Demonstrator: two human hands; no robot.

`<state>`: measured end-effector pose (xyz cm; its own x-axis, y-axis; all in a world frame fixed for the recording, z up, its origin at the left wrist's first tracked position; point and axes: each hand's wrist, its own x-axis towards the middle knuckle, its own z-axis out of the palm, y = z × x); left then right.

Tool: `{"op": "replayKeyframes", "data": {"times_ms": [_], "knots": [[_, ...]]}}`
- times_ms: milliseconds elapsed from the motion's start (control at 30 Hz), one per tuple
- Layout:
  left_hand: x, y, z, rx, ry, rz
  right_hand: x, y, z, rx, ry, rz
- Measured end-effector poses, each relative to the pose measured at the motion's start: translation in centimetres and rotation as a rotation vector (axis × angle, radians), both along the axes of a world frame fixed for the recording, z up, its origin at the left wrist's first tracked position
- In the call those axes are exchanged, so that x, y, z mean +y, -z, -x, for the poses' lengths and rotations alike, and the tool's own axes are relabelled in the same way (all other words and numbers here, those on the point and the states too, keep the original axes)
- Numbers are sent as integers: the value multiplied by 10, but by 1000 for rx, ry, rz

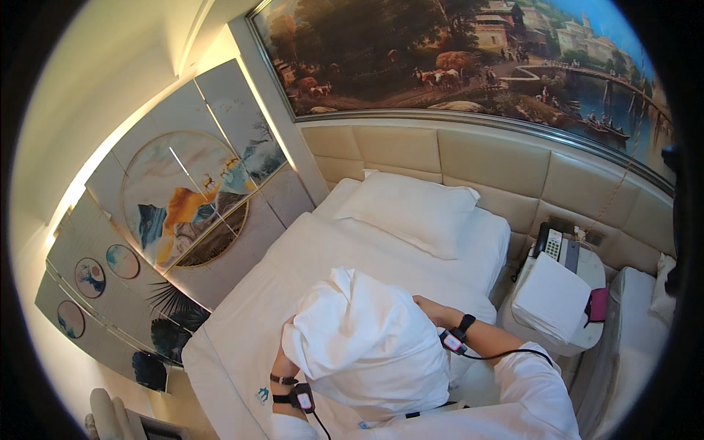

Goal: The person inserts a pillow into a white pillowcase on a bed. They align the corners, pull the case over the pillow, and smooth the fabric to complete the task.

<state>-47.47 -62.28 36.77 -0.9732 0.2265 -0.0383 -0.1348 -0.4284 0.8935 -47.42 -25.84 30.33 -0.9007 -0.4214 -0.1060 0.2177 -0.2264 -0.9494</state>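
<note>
Against the front of my body, a plump white pillow point(379, 352) stands upright in a case whose loose cloth bunches and folds at the top. My left hand point(289, 324) grips its left side, with the fingers mostly hidden behind the cloth. On the opposite side my right hand point(432, 311) holds the pillow near its upper right edge, and its fingertips are out of sight. Beneath and beyond the pillow spreads a bed point(275, 280) with a white cover. A second white pillow point(410, 212) lies flat at the bed's head.
Right of the bed is a nightstand point(536, 335) carrying folded white linen point(553, 297), a telephone point(553, 245) and a dark pink item point(598, 305). Another bed point(632, 352) stands farther right. A padded headboard point(489, 165) lines the wall. A chair point(110, 415) is at lower left.
</note>
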Motion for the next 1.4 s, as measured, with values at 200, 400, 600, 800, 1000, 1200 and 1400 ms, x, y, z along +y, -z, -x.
{"op": "replayKeyframes", "data": {"times_ms": [200,400,600,800,1000,1200,1400], "knots": [[4,-25,-13,566,-258,799,-29,-4,-8,-131,325,249],[-9,0,50,174,-469,455,-31,-34,-48,-145,475,309],[-5,23,74,152,-408,607,-14,-57,-118,-48,393,254],[28,17,51,186,-147,544,-19,-60,-143,48,553,96],[30,-19,6,354,44,452,-28,-61,-153,53,651,3],[29,-12,33,408,-195,585,-25,-68,-159,-17,447,-9],[33,-5,51,379,-85,558,-5,-75,-194,110,214,-274]]}}
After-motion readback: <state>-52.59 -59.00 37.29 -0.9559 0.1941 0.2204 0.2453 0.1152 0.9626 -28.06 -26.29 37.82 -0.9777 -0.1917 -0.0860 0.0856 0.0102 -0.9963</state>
